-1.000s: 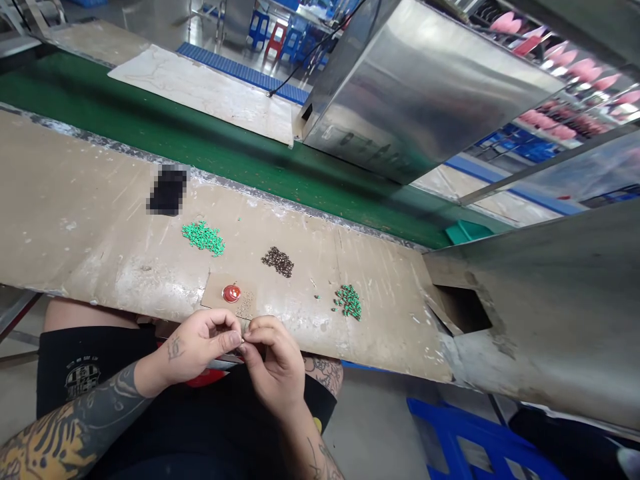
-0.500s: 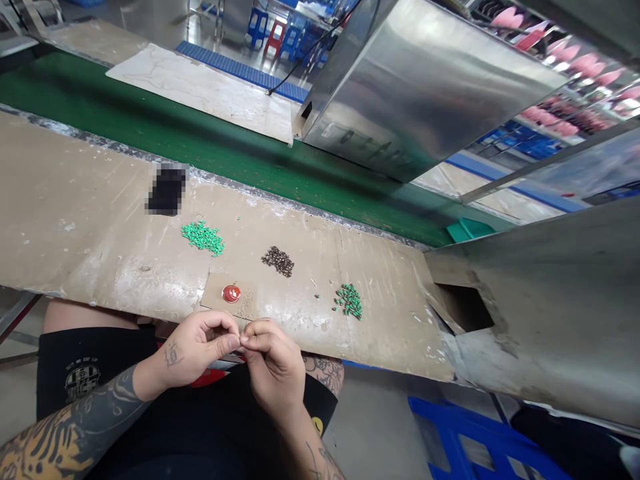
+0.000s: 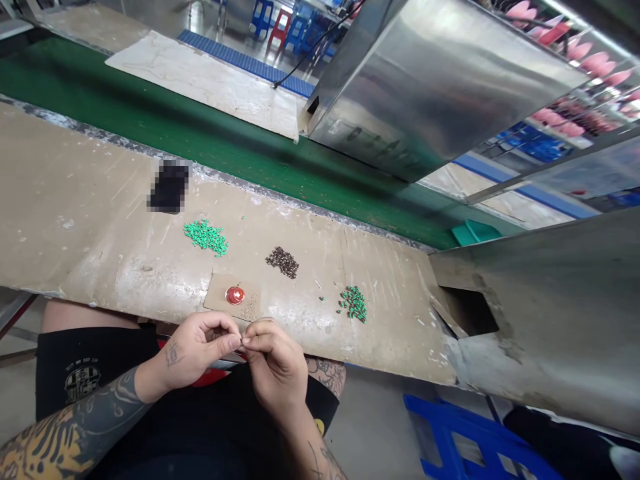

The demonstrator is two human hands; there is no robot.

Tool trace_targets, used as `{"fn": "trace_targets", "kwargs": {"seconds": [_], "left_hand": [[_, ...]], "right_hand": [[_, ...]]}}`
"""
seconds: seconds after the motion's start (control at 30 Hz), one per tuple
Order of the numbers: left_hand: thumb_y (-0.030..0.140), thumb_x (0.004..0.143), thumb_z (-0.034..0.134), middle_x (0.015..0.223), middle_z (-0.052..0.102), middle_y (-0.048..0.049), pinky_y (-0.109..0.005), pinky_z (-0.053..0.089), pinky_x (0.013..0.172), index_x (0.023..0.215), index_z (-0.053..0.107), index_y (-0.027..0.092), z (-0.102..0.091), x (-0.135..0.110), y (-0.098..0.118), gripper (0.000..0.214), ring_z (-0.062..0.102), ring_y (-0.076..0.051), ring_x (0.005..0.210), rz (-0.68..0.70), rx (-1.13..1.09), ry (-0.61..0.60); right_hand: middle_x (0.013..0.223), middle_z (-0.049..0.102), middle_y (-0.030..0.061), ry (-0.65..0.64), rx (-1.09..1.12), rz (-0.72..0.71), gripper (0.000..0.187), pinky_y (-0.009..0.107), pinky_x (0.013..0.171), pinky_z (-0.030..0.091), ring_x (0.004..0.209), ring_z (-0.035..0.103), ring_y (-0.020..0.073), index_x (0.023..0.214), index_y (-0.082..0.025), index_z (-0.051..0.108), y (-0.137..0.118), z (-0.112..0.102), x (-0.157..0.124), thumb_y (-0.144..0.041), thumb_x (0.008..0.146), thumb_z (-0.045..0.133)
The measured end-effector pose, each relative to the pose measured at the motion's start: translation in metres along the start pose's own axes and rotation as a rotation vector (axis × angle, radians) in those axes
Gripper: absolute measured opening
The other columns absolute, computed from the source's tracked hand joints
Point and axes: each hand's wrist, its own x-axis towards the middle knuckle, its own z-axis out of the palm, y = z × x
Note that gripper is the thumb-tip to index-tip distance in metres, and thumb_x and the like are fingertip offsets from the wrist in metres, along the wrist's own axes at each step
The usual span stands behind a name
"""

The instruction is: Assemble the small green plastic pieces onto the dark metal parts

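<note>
My left hand (image 3: 205, 347) and my right hand (image 3: 275, 357) meet fingertip to fingertip at the table's near edge. Both are closed in a pinch, and a tiny dark piece seems to show between them, too small to name. Just beyond lies a cardboard piece (image 3: 216, 293) bearing a small round container of red stuff (image 3: 235, 295) and scattered tiny bits (image 3: 250, 303). Farther off are a pile of small green pieces (image 3: 206, 237) and a pile of dark brown pieces (image 3: 283, 261). To the right sits a pile of green-and-dark pieces (image 3: 353, 303).
A pixelated dark object (image 3: 169, 187) lies at the back left. Behind the table (image 3: 100, 220) runs a green belt (image 3: 240, 163). A metal housing (image 3: 425, 87) spans it. Right stands a metal panel with a square opening (image 3: 470, 311). A blue stool (image 3: 465, 440) is below right.
The view has shifted slightly, so the table and piles sit a little farther right. My hands keep the same pinch, almost still.
</note>
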Motion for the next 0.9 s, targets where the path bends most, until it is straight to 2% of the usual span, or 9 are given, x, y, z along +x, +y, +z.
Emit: {"fn": "trace_targets", "kwargs": {"seconds": [0.23,0.3,0.37,0.47,0.57,0.63,0.73,0.9], "left_hand": [[0.042,0.089,0.072,0.081,0.067,-0.0042,-0.028,0.05,0.075,0.081,0.068,0.015,-0.003,0.001,0.001,0.028,0.062,-0.017,0.079,-0.056,0.023,-0.01],[0.042,0.09,0.069,0.085,0.071,-0.0056,-0.03,0.051,0.077,0.084,0.07,0.015,-0.01,0.005,0.005,0.028,0.065,-0.019,0.082,-0.063,0.105,-0.052],[0.042,0.091,0.066,0.087,0.073,-0.0061,-0.031,0.052,0.077,0.086,0.072,0.016,-0.021,0.013,0.011,0.027,0.067,-0.021,0.084,-0.045,0.27,-0.042],[0.038,0.094,0.062,0.088,0.075,-0.0051,-0.033,0.05,0.076,0.089,0.073,0.019,-0.047,0.032,0.023,0.023,0.067,-0.022,0.082,0.073,0.673,0.179],[0.028,0.096,0.056,0.099,0.075,-0.0073,-0.038,0.049,0.083,0.095,0.072,0.019,-0.074,0.052,0.031,0.018,0.067,-0.026,0.092,0.221,1.127,0.41],[0.027,0.096,0.055,0.103,0.074,-0.0096,-0.042,0.049,0.086,0.097,0.071,0.018,-0.088,0.064,0.033,0.017,0.066,-0.03,0.098,0.227,1.342,0.517],[0.034,0.095,0.061,0.1,0.073,-0.0126,-0.044,0.049,0.083,0.099,0.069,0.017,-0.099,0.077,0.03,0.019,0.064,-0.034,0.098,0.145,1.505,0.629],[0.035,0.094,0.063,0.097,0.07,-0.0131,-0.044,0.048,0.081,0.096,0.071,0.019,-0.102,0.088,0.024,0.019,0.061,-0.035,0.097,0.126,1.572,0.645]], "right_hand": [[0.088,0.066,0.002,-0.087,0.012,-0.006,0.028,0.032,0.072,0.054,0.082,0.065,0.0162,0.095,-0.025,0.064,0.002,-0.002,0.005,0.002,0.092,0.058],[0.089,0.065,0.0019,-0.127,-0.005,-0.011,0.029,0.032,0.072,0.054,0.083,0.064,0.016,0.097,-0.026,0.065,0.003,-0.007,0.009,0.002,0.092,0.057],[0.09,0.063,0.0016,-0.161,-0.034,-0.012,0.029,0.03,0.072,0.053,0.083,0.064,0.0156,0.098,-0.026,0.065,0.005,-0.013,0.015,0.002,0.092,0.057],[0.09,0.062,0.0017,-0.203,-0.101,-0.001,0.026,0.029,0.072,0.053,0.084,0.063,0.0154,0.096,-0.025,0.065,0.011,-0.024,0.025,0.0,0.093,0.057],[0.091,0.063,0.0028,-0.246,-0.216,0.001,0.021,0.032,0.074,0.053,0.085,0.063,0.0172,0.092,-0.024,0.065,0.021,-0.033,0.035,-0.004,0.094,0.058],[0.092,0.063,0.0039,-0.265,-0.286,-0.001,0.019,0.034,0.076,0.054,0.087,0.063,0.0191,0.089,-0.024,0.065,0.027,-0.038,0.04,-0.006,0.094,0.059],[0.094,0.063,0.0054,-0.289,-0.35,0.012,0.018,0.037,0.079,0.054,0.091,0.063,0.0214,0.088,-0.023,0.066,0.034,-0.041,0.048,-0.008,0.093,0.059],[0.1,0.061,0.0066,-0.384,-0.379,0.044,0.015,0.04,0.084,0.052,0.097,0.061,0.0234,0.088,-0.022,0.069,0.04,-0.039,0.06,-0.009,0.09,0.062]]}}
